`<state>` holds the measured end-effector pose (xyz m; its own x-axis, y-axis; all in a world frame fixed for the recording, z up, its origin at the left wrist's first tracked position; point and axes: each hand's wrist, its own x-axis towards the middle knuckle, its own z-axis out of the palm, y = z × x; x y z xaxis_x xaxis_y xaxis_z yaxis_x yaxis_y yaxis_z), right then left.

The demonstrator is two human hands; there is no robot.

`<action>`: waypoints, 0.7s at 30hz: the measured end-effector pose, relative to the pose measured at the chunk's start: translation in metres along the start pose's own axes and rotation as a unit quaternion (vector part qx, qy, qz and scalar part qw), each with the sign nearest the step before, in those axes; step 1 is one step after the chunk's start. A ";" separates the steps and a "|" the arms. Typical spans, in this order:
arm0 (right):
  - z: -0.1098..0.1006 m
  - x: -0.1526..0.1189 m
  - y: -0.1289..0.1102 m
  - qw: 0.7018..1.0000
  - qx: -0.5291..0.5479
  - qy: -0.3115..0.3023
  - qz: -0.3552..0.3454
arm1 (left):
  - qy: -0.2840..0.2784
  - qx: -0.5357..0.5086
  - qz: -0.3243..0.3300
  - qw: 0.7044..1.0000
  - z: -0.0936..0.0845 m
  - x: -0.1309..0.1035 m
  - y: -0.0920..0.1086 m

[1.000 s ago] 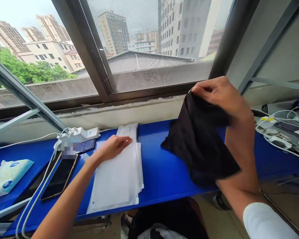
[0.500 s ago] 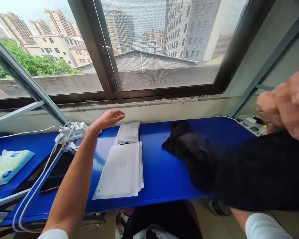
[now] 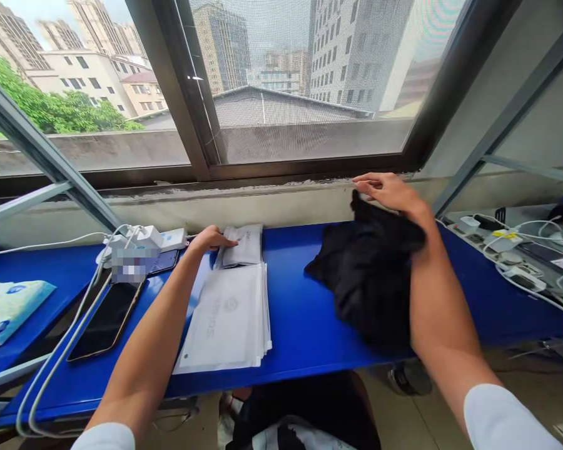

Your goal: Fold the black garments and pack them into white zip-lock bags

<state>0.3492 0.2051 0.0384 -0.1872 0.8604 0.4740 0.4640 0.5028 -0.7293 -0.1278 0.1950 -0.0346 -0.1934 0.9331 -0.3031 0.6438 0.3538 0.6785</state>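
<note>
My left hand (image 3: 210,239) is at the left edge of a small white plastic packet (image 3: 246,245), with one digit laid over its top and the other fingers mostly hidden. Just in front of that packet lies a stack of larger white zip bags (image 3: 229,319) with grey lettering. My right hand (image 3: 388,190) is near the wall, its fingertips closed on the raised edge of a black cloth garment (image 3: 373,281). Below the hand, the garment hangs and bunches on the blue tabletop (image 3: 295,312).
On the left are a phone (image 3: 107,319), a second phone (image 3: 163,262), white power strips (image 3: 145,240) with cables and a tissue pack (image 3: 16,309). Chargers and cables (image 3: 511,244) crowd the right side. Metal posts flank the table, and a window is behind it.
My left hand has come down onto the small packet. My right hand has swung from the far right towards the wall, bringing the black garment back over the table.
</note>
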 end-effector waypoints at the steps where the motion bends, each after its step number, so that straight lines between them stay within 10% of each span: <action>1: 0.002 0.000 0.003 1.000 -0.023 0.006 0.002 | 0.005 -0.021 0.008 1.000 0.000 -0.001 0.001; 7: -0.004 -0.013 -0.037 0.989 -0.145 -0.028 -0.023 | 0.031 -0.163 0.096 0.982 -0.015 -0.026 0.029; 12: 0.046 -0.028 -0.093 0.997 0.009 -0.049 -0.061 | 0.027 -0.300 0.267 0.916 -0.026 -0.087 0.074; 17: 0.107 -0.036 -0.126 0.981 0.019 0.099 -0.165 | -0.130 -0.276 0.341 0.889 0.006 -0.131 0.095; 21: 0.106 -0.043 -0.132 0.964 -0.021 0.182 -0.193 | -0.186 -0.263 0.376 0.869 0.014 -0.134 0.097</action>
<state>0.2040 0.1108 0.0619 -0.0408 0.5201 0.8532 0.4563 0.7693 -0.4471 -0.0289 0.1035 0.0625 0.4501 0.8630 0.2295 0.0380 -0.2753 0.9606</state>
